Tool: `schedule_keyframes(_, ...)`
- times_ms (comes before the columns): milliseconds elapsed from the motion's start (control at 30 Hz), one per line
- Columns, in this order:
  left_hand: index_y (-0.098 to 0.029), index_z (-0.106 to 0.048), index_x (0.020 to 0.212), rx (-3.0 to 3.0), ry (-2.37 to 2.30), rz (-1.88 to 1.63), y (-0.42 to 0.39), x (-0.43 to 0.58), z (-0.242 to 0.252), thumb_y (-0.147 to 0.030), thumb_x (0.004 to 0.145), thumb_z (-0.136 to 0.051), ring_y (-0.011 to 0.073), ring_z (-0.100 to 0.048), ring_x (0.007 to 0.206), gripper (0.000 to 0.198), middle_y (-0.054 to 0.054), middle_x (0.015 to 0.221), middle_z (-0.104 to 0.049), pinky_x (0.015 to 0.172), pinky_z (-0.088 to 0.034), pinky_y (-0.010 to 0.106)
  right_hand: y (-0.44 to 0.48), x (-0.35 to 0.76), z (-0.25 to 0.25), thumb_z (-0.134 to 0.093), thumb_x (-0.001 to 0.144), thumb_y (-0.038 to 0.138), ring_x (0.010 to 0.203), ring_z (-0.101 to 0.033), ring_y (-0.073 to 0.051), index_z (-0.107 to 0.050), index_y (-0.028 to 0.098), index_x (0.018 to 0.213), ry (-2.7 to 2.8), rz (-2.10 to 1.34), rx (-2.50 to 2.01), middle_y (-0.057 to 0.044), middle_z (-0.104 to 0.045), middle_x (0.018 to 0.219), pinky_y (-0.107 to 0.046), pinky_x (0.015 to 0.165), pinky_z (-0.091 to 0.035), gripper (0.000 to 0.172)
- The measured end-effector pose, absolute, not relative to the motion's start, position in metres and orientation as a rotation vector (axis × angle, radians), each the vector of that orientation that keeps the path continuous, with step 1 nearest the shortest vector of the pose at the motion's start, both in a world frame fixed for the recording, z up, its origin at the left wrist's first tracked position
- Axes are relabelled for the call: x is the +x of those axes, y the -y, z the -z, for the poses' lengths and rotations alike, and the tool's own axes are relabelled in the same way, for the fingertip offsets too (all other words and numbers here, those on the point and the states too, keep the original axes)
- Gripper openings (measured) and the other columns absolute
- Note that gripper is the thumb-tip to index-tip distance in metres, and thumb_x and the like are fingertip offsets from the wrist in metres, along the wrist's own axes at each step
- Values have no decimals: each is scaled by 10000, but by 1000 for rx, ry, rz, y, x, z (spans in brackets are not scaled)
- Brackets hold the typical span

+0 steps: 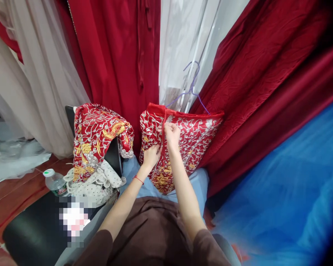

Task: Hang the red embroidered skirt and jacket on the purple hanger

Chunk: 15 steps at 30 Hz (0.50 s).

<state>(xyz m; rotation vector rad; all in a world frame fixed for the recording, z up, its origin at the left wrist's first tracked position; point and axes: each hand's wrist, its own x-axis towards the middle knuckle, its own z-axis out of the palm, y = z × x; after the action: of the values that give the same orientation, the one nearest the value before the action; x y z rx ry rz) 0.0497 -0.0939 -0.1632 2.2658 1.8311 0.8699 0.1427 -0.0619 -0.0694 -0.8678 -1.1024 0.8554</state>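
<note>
- Pale sheer fabric [30, 74] hung at the far left, above a red-brown tiled floor [5, 195].
- A clear plastic bottle with a white and green cap [54, 181] stood upright at the edge of a black padded chair [30, 229].
- A red cloth with gold and silver embroidery [96, 136] was draped over the chair's back. A white dotted cloth [100, 183] was bunched just below it on the seat.
- A plain dark red curtain [119, 55] hung behind the chair.
- The left hand [151, 155], with a thin red string [138, 180] around its wrist, had its fingers drawn together, pinching the front opening of a red jacket embroidered in silver and gold [194, 136].
- The right hand [172, 133] was just above the left, its fingers curled and pinching the same red front edge, below the collar.
- The jacket was upright in front of the person on a thin purple wire hanger [192, 87]. Its lower end rested on light blue cloth [199, 181] over the person's knees.
- A clear plastic cover [188, 37] hung behind the hanger.
- A deep red textured drape [266, 81] sloped down on the right, touching the jacket's shoulder.
- A bright blue sheet [294, 177] filled the lower right.
</note>
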Motion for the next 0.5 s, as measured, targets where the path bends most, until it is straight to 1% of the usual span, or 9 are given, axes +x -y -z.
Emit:
schedule_keyframes(67, -225, -674, 887, 2275, -1807, -797, 94, 39, 150, -299, 956, -528, 209, -704, 852, 177, 50, 898, -740, 713, -494, 293, 64, 158, 71, -582, 868, 354, 619, -698, -164, -580, 207, 838, 1307, -767, -947, -22, -725, 712, -275, 641, -553, 150)
schedule_keyframes(133, -235, -658, 822, 2305, -1735, -860, 92, 22, 128, -313, 909, -596, 186, -690, 827, 132, 22, 873, -727, 711, -496, 275, 67, 182, 70, -568, 887, 424, 670, -693, -187, -605, 206, 861, 1495, -532, -1086, -49, -727, 777, -316, 682, -553, 222)
schedule_keyframes(167, -238, -654, 827, 2314, -1697, -979, 89, 14, 114, -320, 904, -599, 178, -684, 831, 124, 18, 900, -723, 721, -502, 272, 68, 197, 66, -545, 904, 430, 720, -690, -204, -617, 200, 879, 1557, -348, -1170, -73, -727, 831, -344, 726, -551, 242)
schedule_keyframes(233, -227, -645, 894, 2300, -1642, -1343, 77, 0, 79, -384, 923, -577, 188, -677, 894, 173, 47, 983, -709, 793, -521, 292, 70, 231, 52, -489, 935, 370, 861, -670, -253, -633, 178, 967, 1609, 104, -1337, -139, -710, 983, -410, 823, -524, 243)
schedule_keyframes(300, -200, -630, 971, 2212, -1672, -1675, 56, -7, 42, -451, 944, -541, 222, -660, 1007, 268, 94, 1059, -695, 934, -505, 352, 68, 266, 33, -484, 917, 277, 1059, -602, -318, -619, 137, 1109, 1648, 492, -1461, -223, -638, 1182, -467, 887, -482, 273)
schedule_keyframes(333, -185, -624, 1019, 2160, -1729, -1748, 42, -8, 25, -485, 939, -544, 252, -640, 1082, 321, 122, 1111, -686, 1004, -475, 398, 66, 283, 23, -522, 891, 260, 1121, -557, -349, -607, 117, 1158, 1705, 641, -1512, -249, -598, 1244, -496, 905, -456, 315)
schedule_keyframes(400, -145, -624, 1058, 2054, -1889, -1684, 13, -7, -1, -555, 908, -568, 323, -607, 1164, 440, 185, 1167, -670, 1053, -432, 480, 63, 316, 5, -579, 853, 253, 1186, -483, -392, -606, 83, 1175, 1825, 867, -1622, -272, -563, 1273, -540, 924, -406, 365)
schedule_keyframes(433, -128, -638, 1035, 2044, -1934, -1529, 0, -5, -10, -578, 893, -577, 347, -613, 1151, 476, 208, 1146, -676, 1039, -436, 497, 61, 331, -2, -589, 848, 249, 1190, -466, -394, -619, 80, 1156, 1880, 943, -1680, -266, -571, 1251, -544, 927, -389, 353)
schedule_keyframes(500, -117, -672, 976, 2063, -1952, -1221, -23, -3, -18, -556, 892, -575, 358, -639, 1095, 458, 223, 1093, -697, 992, -465, 485, 59, 356, -12, -576, 860, 226, 1160, -477, -367, -655, 107, 1116, 1982, 1036, -1766, -234, -608, 1192, -515, 915, -381, 293)
